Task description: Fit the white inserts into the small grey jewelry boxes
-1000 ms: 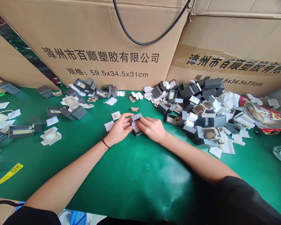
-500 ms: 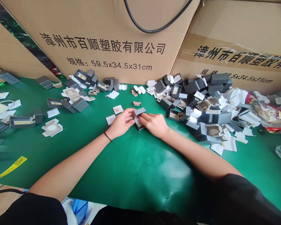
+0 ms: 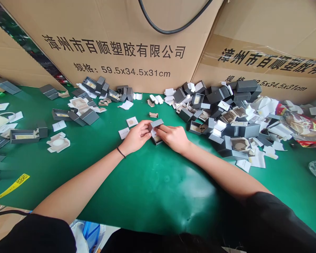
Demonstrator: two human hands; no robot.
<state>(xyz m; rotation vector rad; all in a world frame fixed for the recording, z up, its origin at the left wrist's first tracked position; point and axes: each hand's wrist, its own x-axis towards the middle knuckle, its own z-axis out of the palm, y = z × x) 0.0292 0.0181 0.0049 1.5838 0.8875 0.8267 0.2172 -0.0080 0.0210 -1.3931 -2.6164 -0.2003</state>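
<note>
1. A green tabletop [image 3: 147, 189] is backed by a large carton [image 3: 113, 21] and a second carton [image 3: 274, 21]; in front of the first, a black cable [image 3: 171, 31] is looped.
2. At the table's middle, an opened grey box [image 3: 156, 123] is held between both hands.
3. Its raised lid is gripped by the curled fingers of the left hand [image 3: 137, 137]; the right hand's [image 3: 176, 139] fingers are bent into the opening, their tips hidden, so whether anything is pinched cannot be told.
4. At right, a heap of grey boxes [image 3: 249, 130] is mixed with white paper pieces.
5. On the first carton, "漳州市百顺塑胶有限公司" and "规格: 59.5x34.5x31cm" are printed; on the second, the same company name is cut off by the picture's edge.
6. A code is borne by a yellow strip [image 3: 12, 188]; its lettering is too small to be read, as is that on a white card [image 3: 124, 133] beside the left hand.
</note>
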